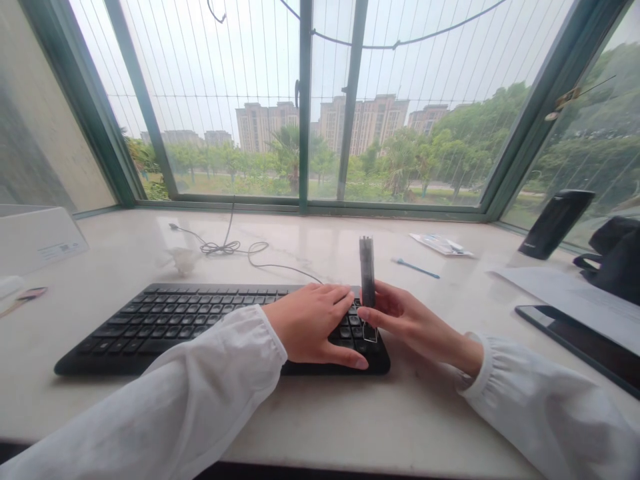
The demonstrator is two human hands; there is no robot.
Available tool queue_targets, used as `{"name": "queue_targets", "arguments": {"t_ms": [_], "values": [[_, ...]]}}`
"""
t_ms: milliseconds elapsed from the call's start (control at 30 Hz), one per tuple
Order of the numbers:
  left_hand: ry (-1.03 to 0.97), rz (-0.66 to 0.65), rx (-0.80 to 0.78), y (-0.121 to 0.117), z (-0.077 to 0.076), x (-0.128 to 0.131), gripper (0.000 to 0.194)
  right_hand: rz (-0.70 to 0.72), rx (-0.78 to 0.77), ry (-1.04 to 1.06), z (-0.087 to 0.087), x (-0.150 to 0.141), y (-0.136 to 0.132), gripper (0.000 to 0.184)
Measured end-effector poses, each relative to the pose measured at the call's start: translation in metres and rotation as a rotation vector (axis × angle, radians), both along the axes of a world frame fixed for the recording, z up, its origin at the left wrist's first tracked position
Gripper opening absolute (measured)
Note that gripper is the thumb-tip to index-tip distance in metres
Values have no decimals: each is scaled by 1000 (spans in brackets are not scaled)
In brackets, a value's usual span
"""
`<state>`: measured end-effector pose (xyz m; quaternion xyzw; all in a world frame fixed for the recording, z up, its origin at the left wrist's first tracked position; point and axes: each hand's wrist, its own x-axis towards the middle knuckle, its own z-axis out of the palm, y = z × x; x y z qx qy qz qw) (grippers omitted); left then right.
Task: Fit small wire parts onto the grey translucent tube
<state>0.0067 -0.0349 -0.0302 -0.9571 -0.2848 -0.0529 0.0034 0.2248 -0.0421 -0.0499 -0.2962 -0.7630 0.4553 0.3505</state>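
Note:
A black keyboard (165, 320) lies on the pale desk (350, 413) in front of me. My left hand (313, 323) rests flat on its right end, fingers stretched over the keys. My right hand (407, 320) pinches a slim dark upright tool (367, 280) with a thin wire loop at its lower end. The loop sits over the keys at the keyboard's right edge, close to my left fingertips.
A thin cable (235, 248) coils behind the keyboard. A blue pen (416, 268) and a small packet (440, 245) lie further back. On the right sit a tablet (575, 337), papers (565, 290), a black speaker (555, 223) and a black bag (617, 257). A white box (37, 237) stands at left.

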Motion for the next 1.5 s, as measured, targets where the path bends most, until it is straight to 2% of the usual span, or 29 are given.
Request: {"name": "queue_targets", "arguments": {"t_ms": [100,267,367,767,1067,1267,1500], "values": [[-3,0,-2,0,-1,0,101,-38,45,-32,0,0,-1,36],[-11,-1,-5,-2,0,0,97,-148,204,-163,1,1,-6,30],[-12,1,-7,-2,1,0,98,-162,241,-194,2,2,-8,30],[-21,-9,2,-2,0,0,97,-149,212,-167,2,1,-7,28],[-13,-9,1,-2,1,0,97,-48,172,-96,3,3,-6,33],[-22,-16,10,-1,1,0,97,-126,234,-155,1,3,-7,30],[-25,-25,23,0,-2,-2,97,-152,242,-181,2,2,-7,31]]}}
